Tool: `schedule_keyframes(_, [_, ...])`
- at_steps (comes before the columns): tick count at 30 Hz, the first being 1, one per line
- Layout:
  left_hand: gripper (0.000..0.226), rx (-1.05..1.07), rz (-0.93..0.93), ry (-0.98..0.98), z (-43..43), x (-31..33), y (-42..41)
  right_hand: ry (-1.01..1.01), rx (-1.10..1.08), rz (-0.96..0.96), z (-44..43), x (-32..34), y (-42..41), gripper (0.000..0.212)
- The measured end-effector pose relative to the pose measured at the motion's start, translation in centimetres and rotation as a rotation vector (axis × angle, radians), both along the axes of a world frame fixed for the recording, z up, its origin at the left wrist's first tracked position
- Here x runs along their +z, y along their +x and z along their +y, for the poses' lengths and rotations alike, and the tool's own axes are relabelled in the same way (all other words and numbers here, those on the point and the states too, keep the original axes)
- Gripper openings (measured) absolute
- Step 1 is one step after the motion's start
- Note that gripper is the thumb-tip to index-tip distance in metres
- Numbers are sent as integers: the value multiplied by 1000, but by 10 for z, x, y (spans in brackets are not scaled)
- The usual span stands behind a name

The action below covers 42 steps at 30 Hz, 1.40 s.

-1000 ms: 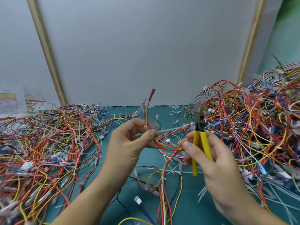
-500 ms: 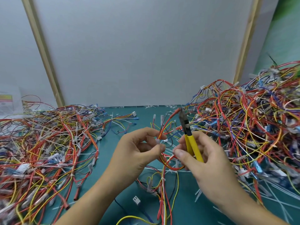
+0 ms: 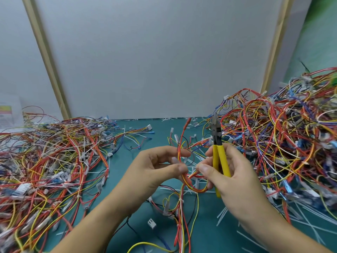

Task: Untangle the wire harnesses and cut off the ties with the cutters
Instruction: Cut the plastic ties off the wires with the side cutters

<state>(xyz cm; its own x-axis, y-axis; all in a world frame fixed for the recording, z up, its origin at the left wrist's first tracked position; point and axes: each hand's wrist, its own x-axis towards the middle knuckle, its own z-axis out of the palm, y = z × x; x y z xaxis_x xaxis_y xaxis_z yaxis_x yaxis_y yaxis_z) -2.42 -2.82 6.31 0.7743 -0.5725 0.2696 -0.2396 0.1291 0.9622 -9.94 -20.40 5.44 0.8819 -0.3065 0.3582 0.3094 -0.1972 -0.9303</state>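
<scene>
On the desk (image 3: 124, 167), the tall tangled heap (image 3: 282, 143) lies beyond the right hand (image 3: 237, 179) and a flatter spread (image 3: 54, 152) lies outside the left hand (image 3: 155, 172). Between the hands the harness (image 3: 193, 188) now hangs lower. The left hand pinches its red-and-yellow loop and the right thumb has come to meet it. The cutters (image 3: 218, 154), gripped in the right hand, have swung upright, clear of the wires. That cut is probably over, and the hands seem to be seeking the next tie.
</scene>
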Motion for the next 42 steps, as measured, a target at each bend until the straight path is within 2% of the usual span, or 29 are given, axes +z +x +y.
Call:
schedule_keyframes(12, [37,-88,-47,-124,0,-3,3,89,24,-70,0,9,-3,17])
schedule_keyframes(17, [39,-130,42,-243,-2,-3,1,91,16,-107,1,10,-6,17])
schedule_keyframes(26, [37,-17,1,-216,-4,-5,3,108,5,-196,0,10,-7,20])
schedule_keyframes(30, [34,73,-13,-232,-4,-5,2,116,5,-213,1,14,-10,13])
schedule_keyframes(33, [30,177,-51,-248,-2,-2,5,145,27,-226,-1,19,-14,30])
schedule_keyframes(36, [30,237,-71,-288,0,0,8,42,117,-150,1,22,-18,44])
schedule_keyframes(40, [38,306,-83,-321,2,1,10,-156,203,71,9,17,-18,37])
schedule_keyframes(42, [39,322,-102,-316,3,3,10,-251,188,117,9,15,-17,35])
